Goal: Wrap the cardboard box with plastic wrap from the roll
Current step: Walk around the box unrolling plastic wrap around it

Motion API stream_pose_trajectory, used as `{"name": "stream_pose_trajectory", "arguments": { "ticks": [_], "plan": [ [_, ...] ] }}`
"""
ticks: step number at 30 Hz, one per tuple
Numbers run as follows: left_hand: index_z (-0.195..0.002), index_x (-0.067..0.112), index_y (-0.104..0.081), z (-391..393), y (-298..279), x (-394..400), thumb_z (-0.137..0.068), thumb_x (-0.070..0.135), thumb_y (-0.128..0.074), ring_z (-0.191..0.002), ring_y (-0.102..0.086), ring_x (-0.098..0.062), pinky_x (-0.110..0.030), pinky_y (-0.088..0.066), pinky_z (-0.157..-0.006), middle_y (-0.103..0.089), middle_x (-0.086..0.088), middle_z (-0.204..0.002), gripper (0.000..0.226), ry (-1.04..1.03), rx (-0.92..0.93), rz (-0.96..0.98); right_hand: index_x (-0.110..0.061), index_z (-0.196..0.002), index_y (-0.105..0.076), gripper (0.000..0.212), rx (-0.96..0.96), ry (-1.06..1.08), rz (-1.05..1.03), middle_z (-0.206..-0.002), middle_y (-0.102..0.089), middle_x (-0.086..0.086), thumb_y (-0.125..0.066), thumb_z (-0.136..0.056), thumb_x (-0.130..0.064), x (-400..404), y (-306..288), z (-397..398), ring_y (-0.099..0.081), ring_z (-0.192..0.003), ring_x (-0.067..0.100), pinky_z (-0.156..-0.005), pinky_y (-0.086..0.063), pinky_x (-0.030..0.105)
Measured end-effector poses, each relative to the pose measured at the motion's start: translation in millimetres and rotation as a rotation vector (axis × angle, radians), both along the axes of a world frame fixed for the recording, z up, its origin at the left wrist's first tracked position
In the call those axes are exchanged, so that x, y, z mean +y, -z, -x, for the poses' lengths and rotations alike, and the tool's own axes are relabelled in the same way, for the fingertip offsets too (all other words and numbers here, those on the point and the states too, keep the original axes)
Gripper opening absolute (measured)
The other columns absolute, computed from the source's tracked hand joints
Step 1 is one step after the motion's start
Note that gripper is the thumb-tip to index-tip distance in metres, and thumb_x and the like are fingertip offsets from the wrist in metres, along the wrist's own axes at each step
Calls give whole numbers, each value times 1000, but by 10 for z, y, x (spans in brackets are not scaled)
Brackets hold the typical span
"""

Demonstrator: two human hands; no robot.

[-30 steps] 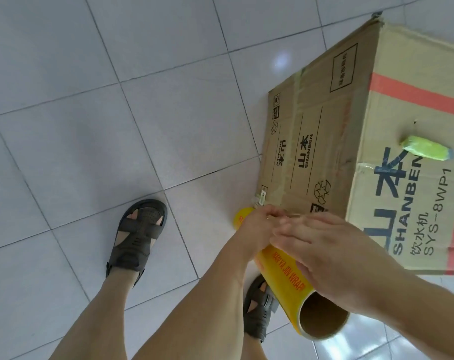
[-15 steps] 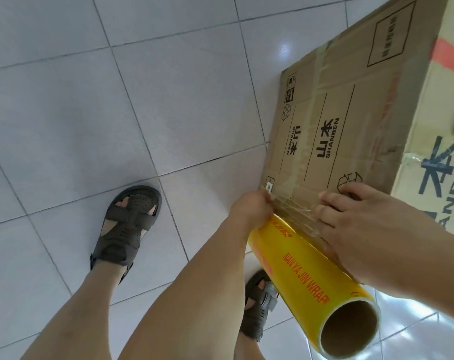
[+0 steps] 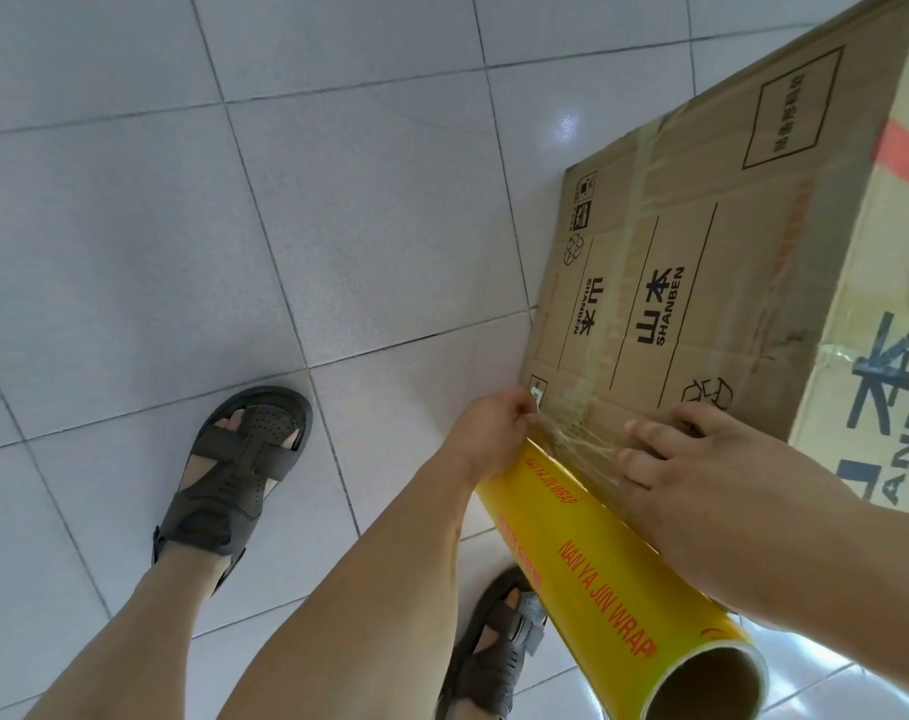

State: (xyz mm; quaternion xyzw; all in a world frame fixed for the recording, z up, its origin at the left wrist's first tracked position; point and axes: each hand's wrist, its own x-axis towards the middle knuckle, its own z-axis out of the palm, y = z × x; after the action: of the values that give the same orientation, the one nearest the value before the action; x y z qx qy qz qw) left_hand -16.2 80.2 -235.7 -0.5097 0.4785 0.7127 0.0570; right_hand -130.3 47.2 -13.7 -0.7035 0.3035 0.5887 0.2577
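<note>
A person stood on a pale tiled floor (image 3: 338, 226) beside a large cardboard box (image 3: 702, 262) printed with the word SHANBEN, seen from a camera worn on the head. The box rested on the floor at the right of the view, its brown side face turned towards the person. A yellow roll of plastic wrap (image 3: 598, 553), lettered NAN YA JIN WRAP in red, lay against the lower near edge of the box, its open cardboard core facing the camera. A crinkled sheet of clear film (image 3: 577, 439) ran from the roll onto the box face. The left hand (image 3: 489, 433) pinched the film's edge at the box's lower corner, fingers curled around it. The right hand (image 3: 702, 475) lay over the film and the roll, fingers spread against the cardboard; whether it gripped the film could not be told. Both feet wore dark strapped sandals (image 3: 234, 470), the right one partly hidden behind the roll.
</note>
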Motion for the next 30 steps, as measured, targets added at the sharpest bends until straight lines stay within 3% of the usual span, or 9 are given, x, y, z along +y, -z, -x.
{"name": "stream_pose_trajectory", "arguments": {
  "ticks": [2, 4, 7, 12, 16, 19, 21, 26, 30],
  "plan": [
    [-112, 25, -63, -36, 20, -22, -115, 24, -52, -90, -67, -27, -41, -61, -71, -67, -4, -104, 11, -52, 23, -95, -19, -148, -40, 48, -12, 11, -9, -159, -29, 6, -26, -103, -31, 17, 24, 11, -11, -150, 30, -115, -7, 51],
    [-106, 25, -59, -75, 55, -53, -115, 24, -53, -98, -70, -32, -43, -62, -73, -69, -9, -108, 10, -46, 50, -123, -20, -147, -41, 48, -10, 21, -4, -159, -30, 5, -26, -103, -32, 34, 54, 25, -12, -150, 30, -115, -7, 51],
    [-111, 21, -61, -97, 109, -95, -114, 18, -54, -104, -62, -26, -29, -50, -74, -66, -7, -113, 9, 30, 71, -55, -20, -146, -43, 47, 14, 18, 1, -159, -30, 5, -28, -103, -33, 27, 52, 30, -13, -150, 29, -116, -7, 50],
    [-142, 15, -71, -82, 202, -231, -107, 11, -61, -135, -58, -27, -35, -46, -112, -63, -8, -146, 37, 259, 39, 69, -16, -149, -40, 50, 24, 3, -3, -160, -28, 7, -26, -103, -31, 16, 23, 8, -12, -150, 29, -117, -6, 50],
    [-148, 19, -65, -46, 252, -226, -111, 23, -56, -143, -53, -30, -42, -46, -118, -51, -6, -158, 39, 441, 15, 83, -16, -149, -38, 51, 28, 8, -2, -161, -26, 7, -26, -103, -32, -31, 8, 8, -12, -150, 28, -116, -7, 49],
    [-143, 20, -68, 36, 260, -259, -111, 31, -59, -137, -55, -30, -44, -49, -115, -53, -5, -153, 35, 517, 20, 103, -16, -149, -40, 50, 35, -18, -5, -160, -27, 7, -28, -103, -32, -83, 6, 25, -14, -150, 29, -117, -10, 49],
    [-136, 17, -70, 64, 255, -278, -111, 26, -58, -131, -58, -30, -45, -51, -111, -60, -8, -145, 29, 529, 13, 134, -16, -147, -42, 49, 31, -17, -2, -159, -30, 7, -29, -103, -32, -93, 10, 30, -16, -149, 29, -117, -12, 49],
    [-106, 18, -63, -4, 297, -213, -108, 11, -56, -101, -59, -26, -34, -46, -79, -67, -8, -109, 10, 319, -15, 120, -24, -148, -40, 47, -35, 12, -13, -158, -31, 0, -31, -103, -34, -68, 48, 60, -14, -150, 28, -115, -11, 49],
    [-99, 23, -65, 9, 351, -253, -101, 3, -62, -104, -63, -27, -38, -51, -87, -68, -6, -107, 20, 263, 3, 87, -29, -147, -40, 46, -65, 27, -86, -157, -34, -5, -42, -101, -36, -68, 87, 76, -11, -150, 25, -117, -11, 49]
  ]
}}
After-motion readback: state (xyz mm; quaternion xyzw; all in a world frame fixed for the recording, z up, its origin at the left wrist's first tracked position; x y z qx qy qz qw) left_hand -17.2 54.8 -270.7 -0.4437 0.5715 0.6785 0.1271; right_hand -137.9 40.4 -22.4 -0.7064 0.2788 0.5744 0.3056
